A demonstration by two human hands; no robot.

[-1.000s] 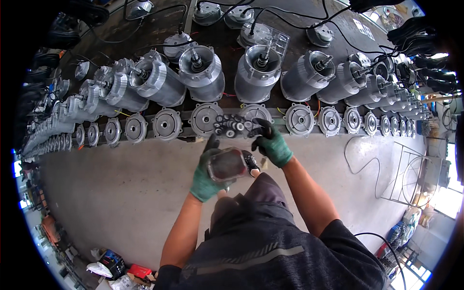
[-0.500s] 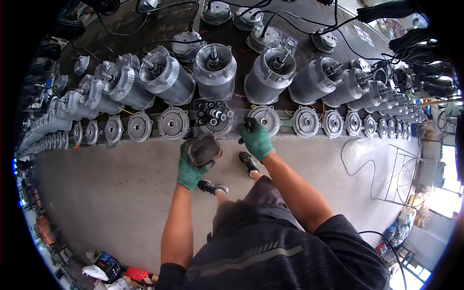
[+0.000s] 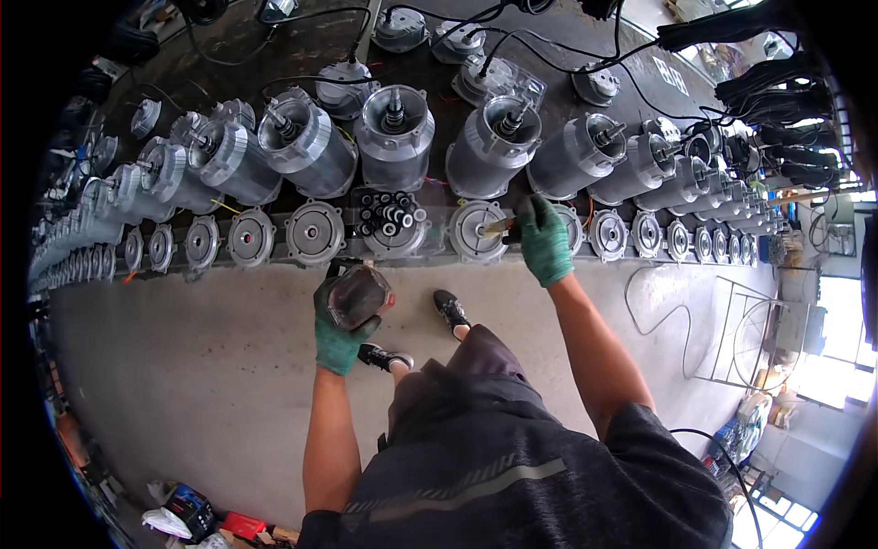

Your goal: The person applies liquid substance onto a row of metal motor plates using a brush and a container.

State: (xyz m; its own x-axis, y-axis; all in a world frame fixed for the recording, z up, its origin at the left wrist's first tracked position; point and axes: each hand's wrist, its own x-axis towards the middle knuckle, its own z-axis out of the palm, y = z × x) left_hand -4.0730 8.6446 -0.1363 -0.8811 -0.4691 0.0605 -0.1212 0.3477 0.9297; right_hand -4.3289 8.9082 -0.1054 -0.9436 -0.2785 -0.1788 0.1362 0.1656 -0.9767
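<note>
My left hand (image 3: pixel 340 343), in a green glove, is closed round a cut-down clear plastic container (image 3: pixel 358 298) with a dark inside. It is held out in front of the table edge. My right hand (image 3: pixel 547 247), gloved alike, grips a small brush (image 3: pixel 498 228). The brush's tan end points left onto the face of a round metal end cover (image 3: pixel 476 231). Another round cover (image 3: pixel 569 229) is partly hidden behind the right hand. Between the hands, a batch of small black and silver cylindrical parts (image 3: pixel 390 212) sits over another cover.
Along the table edge runs a row of round metal covers (image 3: pixel 315 231). Behind them stand open motor housings (image 3: pixel 396 146) with upright shafts. Black cables (image 3: pixel 549 59) cross the dark tabletop. A wire frame (image 3: pixel 754 334) stands on the floor at right; boxes (image 3: pixel 189 511) lie lower left.
My right hand has moved right, bringing the brush's tan end into sight over a cover. The left hand and container have shifted slightly left and down. The whole view has shifted a little.
</note>
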